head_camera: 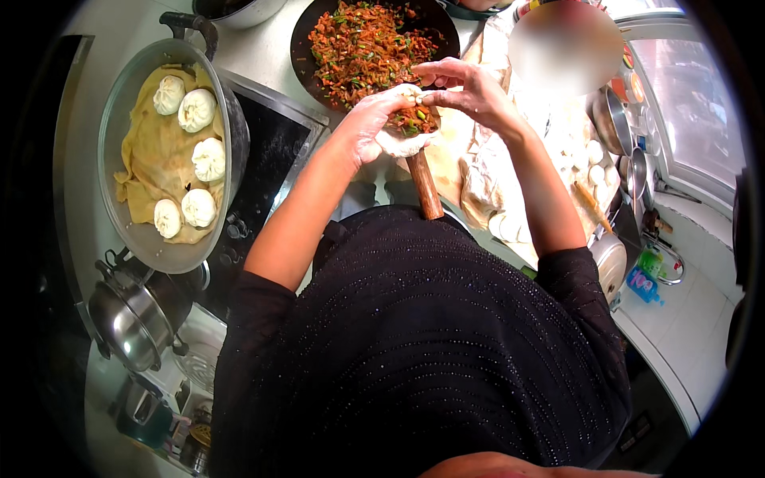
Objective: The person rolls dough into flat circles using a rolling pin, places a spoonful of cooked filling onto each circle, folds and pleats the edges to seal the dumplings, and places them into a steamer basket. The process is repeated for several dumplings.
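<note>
My left hand (pixel 372 119) cups a dough wrapper (pixel 401 145) heaped with chopped vegetable filling (pixel 415 121). The thumb and index finger of my right hand (pixel 463 89) pinch the wrapper's upper edge against my left thumb; its other fingers are spread. Just beyond both hands lies a dark wok (pixel 302 57) with more orange and green filling (pixel 364 51); its wooden handle (pixel 424 185) points towards me under my hands. At the left, pleated buns (pixel 197 110) sit apart on a yellowish cloth or sheet (pixel 158 143) in a large metal steamer pot (pixel 113 197).
A black cooktop (pixel 263 137) lies beneath the steamer. Steel pots (pixel 134 322) stand at lower left. On the right, a floury board bears dough pieces (pixel 596 174) and a wooden rolling pin (pixel 593 207). Steel bowls (pixel 612 122) and detergent bottles (pixel 645 281) are near the window.
</note>
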{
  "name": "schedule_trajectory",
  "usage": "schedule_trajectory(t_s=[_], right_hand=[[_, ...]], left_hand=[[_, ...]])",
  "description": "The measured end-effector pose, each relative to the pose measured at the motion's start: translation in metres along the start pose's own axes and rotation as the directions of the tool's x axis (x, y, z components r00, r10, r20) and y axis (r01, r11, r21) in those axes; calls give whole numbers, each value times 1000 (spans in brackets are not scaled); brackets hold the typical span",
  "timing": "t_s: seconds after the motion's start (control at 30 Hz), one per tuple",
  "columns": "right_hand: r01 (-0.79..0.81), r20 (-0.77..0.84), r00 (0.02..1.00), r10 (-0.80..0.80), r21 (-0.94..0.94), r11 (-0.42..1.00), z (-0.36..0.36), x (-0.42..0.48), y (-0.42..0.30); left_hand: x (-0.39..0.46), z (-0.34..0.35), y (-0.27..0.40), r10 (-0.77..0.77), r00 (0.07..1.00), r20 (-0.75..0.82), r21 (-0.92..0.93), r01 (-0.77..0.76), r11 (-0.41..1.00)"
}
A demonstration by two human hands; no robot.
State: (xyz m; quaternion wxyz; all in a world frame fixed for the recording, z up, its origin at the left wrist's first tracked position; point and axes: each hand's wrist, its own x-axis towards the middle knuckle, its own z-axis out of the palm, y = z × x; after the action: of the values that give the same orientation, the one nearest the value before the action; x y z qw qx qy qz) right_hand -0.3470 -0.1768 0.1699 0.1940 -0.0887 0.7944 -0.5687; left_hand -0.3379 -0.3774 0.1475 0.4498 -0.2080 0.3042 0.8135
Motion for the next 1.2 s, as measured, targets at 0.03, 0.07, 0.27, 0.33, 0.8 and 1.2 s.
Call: schedule_trajectory(t_s=[0.03,0.07,0.27,0.33,0.8,1.2], right_hand=[[-14,62,998,12,34,999,-5,2,2],[-55,132,990,49,46,997,-9,3,1],[-14,140,990,13,3,1000,-14,4,8],[67,127,990,-57,-73,995,-13,6,9],[-120,139,984,114,39,992,-20,6,5],[181,209,966,-152,-126,975,-17,8,-2]], left_hand=[[-1,1,-1,-14,1000,5,14,14,1000],[3,-3,-1,-43,998,36,64,41,997],[4,-3,3,-89,993,76,189,73,979],[4,-2,9,-99,993,61,257,80,963],[9,-8,22,-207,951,228,139,179,974],[7,-4,35,-257,963,80,479,188,857]])
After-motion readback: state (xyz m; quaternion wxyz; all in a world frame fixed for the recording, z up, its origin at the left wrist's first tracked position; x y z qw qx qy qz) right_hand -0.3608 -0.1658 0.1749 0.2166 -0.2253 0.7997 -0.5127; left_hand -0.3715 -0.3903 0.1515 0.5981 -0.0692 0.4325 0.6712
